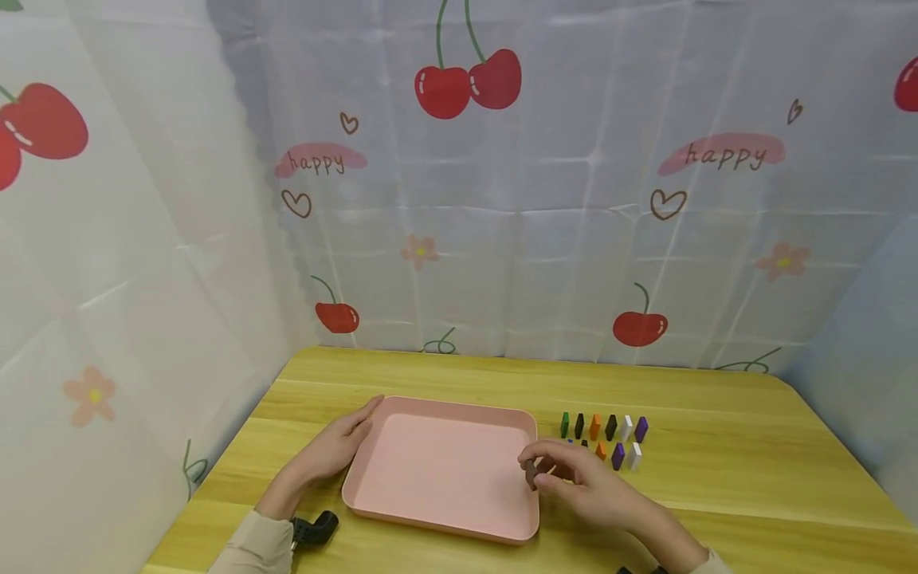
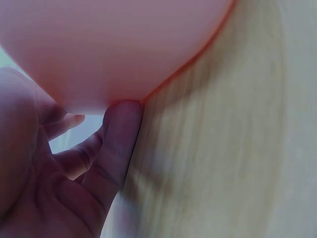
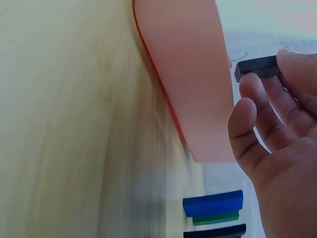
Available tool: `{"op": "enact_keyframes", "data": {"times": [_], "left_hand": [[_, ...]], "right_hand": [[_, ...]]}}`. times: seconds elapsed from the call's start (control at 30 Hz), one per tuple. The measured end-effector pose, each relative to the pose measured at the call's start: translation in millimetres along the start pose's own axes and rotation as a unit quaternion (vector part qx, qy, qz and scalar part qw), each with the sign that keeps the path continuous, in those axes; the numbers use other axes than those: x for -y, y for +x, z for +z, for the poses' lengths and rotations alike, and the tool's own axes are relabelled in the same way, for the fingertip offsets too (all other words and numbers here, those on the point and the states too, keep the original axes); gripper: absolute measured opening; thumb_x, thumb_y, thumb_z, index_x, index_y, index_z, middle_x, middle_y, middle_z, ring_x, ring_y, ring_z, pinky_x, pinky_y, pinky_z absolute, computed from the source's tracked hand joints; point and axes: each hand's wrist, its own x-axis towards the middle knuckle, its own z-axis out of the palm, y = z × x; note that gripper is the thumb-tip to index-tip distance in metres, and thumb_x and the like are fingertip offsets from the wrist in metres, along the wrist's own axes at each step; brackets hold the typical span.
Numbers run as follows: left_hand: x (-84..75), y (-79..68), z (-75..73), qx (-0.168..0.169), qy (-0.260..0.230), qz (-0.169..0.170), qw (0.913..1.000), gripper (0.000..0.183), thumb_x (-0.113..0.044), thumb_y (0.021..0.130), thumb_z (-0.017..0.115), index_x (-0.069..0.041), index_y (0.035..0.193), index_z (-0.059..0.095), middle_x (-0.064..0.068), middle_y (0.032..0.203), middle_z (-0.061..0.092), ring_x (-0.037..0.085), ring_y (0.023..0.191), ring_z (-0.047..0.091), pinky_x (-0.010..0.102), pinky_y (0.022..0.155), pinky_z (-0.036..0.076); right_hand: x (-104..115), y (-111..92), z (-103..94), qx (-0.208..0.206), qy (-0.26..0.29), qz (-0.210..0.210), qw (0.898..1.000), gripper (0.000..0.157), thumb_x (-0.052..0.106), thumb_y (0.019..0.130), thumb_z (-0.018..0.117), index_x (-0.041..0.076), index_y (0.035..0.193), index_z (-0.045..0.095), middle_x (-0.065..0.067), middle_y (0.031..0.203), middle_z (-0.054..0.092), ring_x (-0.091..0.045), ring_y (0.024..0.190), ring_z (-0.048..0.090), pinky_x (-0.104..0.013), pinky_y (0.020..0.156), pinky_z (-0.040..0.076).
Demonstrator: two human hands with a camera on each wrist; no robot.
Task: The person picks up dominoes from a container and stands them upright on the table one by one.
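Observation:
A shallow pink tray (image 1: pixel 445 470) lies on the table, its visible floor bare. At the tray's left wall rests my left hand (image 1: pixel 337 442), fingers stretched toward the far left corner. In the left wrist view, fingertips of the left hand (image 2: pixel 89 163) touch the outside of the pink wall (image 2: pixel 119 54). Just over the right rim, my right hand (image 1: pixel 584 482) pinches a small dark brown block (image 1: pixel 531 473) between thumb and fingers. The right wrist view shows this block (image 3: pixel 260 66) sticking out past the fingertips of the right hand (image 3: pixel 277 129).
Right of the tray, small upright blocks stand in two rows, among them a green one (image 1: pixel 564 424), a purple one (image 1: pixel 641 429) and a white one (image 1: pixel 635 456). My right hand partly covers the front row. Patterned cloth (image 1: pixel 502 263) hangs behind the wooden table (image 1: pixel 753 454).

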Motion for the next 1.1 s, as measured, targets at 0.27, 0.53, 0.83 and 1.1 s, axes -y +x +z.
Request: {"op": "enact_keyframes", "data": {"times": [0.27, 0.53, 0.83, 1.1], "left_hand": [[1.8, 1.9, 0.6, 0.003, -0.009, 0.001, 1.0000, 0.053, -0.030, 0.114, 0.037, -0.019, 0.165, 0.026, 0.000, 0.171, 0.025, 0.022, 0.159, 0.020, 0.049, 0.129, 0.020], [-0.3, 0.6, 0.2, 0.004, -0.005, -0.001, 1.0000, 0.054, -0.031, 0.114, 0.036, -0.019, 0.165, 0.025, 0.001, 0.172, 0.024, 0.023, 0.159, 0.019, 0.050, 0.129, 0.020], [-1.1, -1.5, -0.6, 0.001, -0.007, -0.007, 1.0000, 0.053, -0.032, 0.114, 0.035, -0.020, 0.165, 0.025, 0.000, 0.172, 0.024, 0.023, 0.159, 0.019, 0.050, 0.130, 0.019], [-1.5, -1.3, 1.0, 0.001, -0.006, 0.001, 1.0000, 0.054, -0.031, 0.114, 0.036, -0.018, 0.165, 0.025, 0.001, 0.171, 0.024, 0.024, 0.159, 0.020, 0.051, 0.129, 0.020]], "right_hand": [[-1.0, -12.9, -3.8, -0.035, 0.006, 0.015, 0.999, 0.026, 0.016, 0.106, 0.059, 0.005, 0.129, 0.063, -0.017, 0.114, 0.067, -0.019, 0.097, 0.068, -0.027, 0.082, 0.059], [-11.3, -28.2, -2.1, -0.042, 0.008, 0.051, 0.998, 0.025, 0.015, 0.105, 0.060, 0.009, 0.129, 0.064, -0.017, 0.116, 0.068, -0.015, 0.097, 0.067, -0.026, 0.078, 0.060], [-16.5, -39.5, 0.0, -0.054, 0.004, 0.043, 0.998, 0.026, 0.014, 0.105, 0.060, 0.003, 0.128, 0.063, -0.022, 0.125, 0.065, -0.003, 0.099, 0.062, -0.024, 0.075, 0.057], [-20.1, -54.7, -8.2, -0.075, 0.013, 0.081, 0.994, 0.029, 0.016, 0.105, 0.059, 0.003, 0.131, 0.061, -0.022, 0.126, 0.064, -0.004, 0.101, 0.062, -0.022, 0.081, 0.056]]}}
